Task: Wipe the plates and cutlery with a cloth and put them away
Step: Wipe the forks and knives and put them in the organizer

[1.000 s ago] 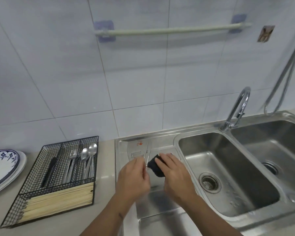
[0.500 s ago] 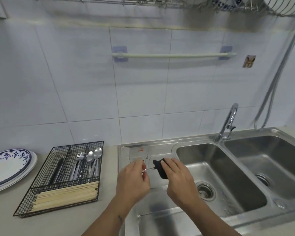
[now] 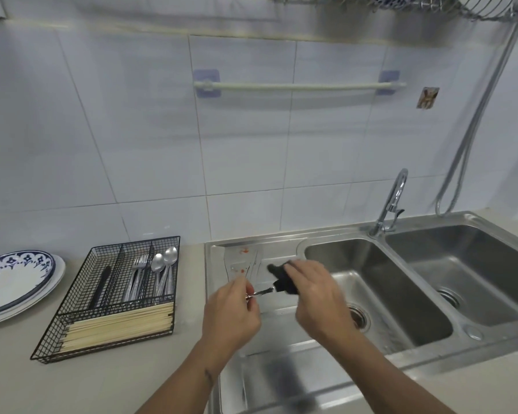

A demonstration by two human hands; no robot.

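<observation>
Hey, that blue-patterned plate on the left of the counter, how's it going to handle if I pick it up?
The blue-patterned plate looks glazed ceramic: probably stiff, fairly heavy and breakable. Its glossy surface may be slippery. It sits on another plate, so it might slide or clink when lifted.

My left hand point(image 3: 231, 309) and right hand point(image 3: 314, 297) are over the drainboard point(image 3: 237, 264), which lies left of the double sink point(image 3: 401, 282). Between them is a piece of cutlery point(image 3: 262, 291), its far end in the cloth point(image 3: 283, 279). Left of the sink stands the wire cutlery tray point(image 3: 111, 297); further left, stacked plates point(image 3: 15, 279). Behind the sink is the faucet point(image 3: 392, 201).
</observation>
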